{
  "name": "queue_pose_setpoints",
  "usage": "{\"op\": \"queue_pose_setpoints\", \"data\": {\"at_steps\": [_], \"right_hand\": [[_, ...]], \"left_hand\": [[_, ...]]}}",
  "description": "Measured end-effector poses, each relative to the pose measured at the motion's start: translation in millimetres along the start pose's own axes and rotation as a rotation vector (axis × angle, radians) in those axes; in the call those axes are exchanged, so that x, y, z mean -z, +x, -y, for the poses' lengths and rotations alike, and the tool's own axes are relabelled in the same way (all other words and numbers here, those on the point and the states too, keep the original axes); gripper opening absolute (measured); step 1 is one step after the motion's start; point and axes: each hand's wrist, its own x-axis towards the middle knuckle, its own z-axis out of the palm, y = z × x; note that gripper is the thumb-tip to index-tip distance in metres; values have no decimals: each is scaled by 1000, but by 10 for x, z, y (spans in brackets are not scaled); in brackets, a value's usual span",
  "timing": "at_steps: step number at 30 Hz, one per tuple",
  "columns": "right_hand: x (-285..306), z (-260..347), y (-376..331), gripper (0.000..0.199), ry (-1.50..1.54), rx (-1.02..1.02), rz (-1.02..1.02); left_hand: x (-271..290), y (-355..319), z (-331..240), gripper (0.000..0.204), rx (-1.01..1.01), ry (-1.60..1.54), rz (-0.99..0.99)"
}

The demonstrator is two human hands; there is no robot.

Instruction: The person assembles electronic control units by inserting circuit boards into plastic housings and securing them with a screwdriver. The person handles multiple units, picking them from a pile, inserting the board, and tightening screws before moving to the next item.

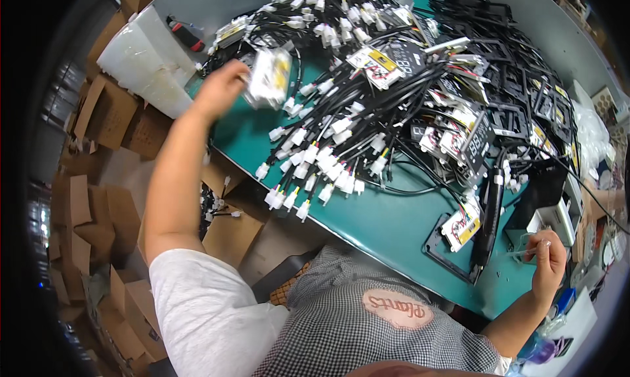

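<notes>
At the table's left side, my left hand (223, 91) grips the edge of a white and yellow display module (270, 78), which is smeared by motion. My right hand (548, 255) is pinched on a thin piece of clear plastic (520, 251) near the right front edge. Between the hands, a wired display module (461, 227) lies partly over a black plastic frame (438, 249). Beside it rests a black electric screwdriver (489, 223), its tip toward me. A large bundle of black cables with white connectors (321, 160) spreads over the middle of the green table (367, 223).
Black frames (505, 82) are heaped at the back right. More display modules (459, 134) lie among cables. A white box (558, 216) stands near my right hand. White foam sheeting (147, 62) and a red-and-black tool (187, 36) are at the left. Cardboard boxes (105, 114) crowd the floor.
</notes>
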Motion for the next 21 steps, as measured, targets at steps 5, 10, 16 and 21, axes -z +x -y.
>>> {"op": "queue_pose_setpoints", "data": {"at_steps": [5, 10, 16, 21], "right_hand": [[-248, 107, 262, 27, 19, 6, 90], [-269, 188, 288, 27, -25, -21, 83], [-294, 113, 259, 28, -33, -50, 72], [-295, 191, 179, 28, -51, -61, 35]], "left_hand": [[-655, -300, -47, 52, -28, 136, 274], [0, 106, 304, 47, 324, -108, 183], [-173, 251, 630, 67, 531, 650, 132], [-138, 414, 752, 54, 411, 758, 276]]}}
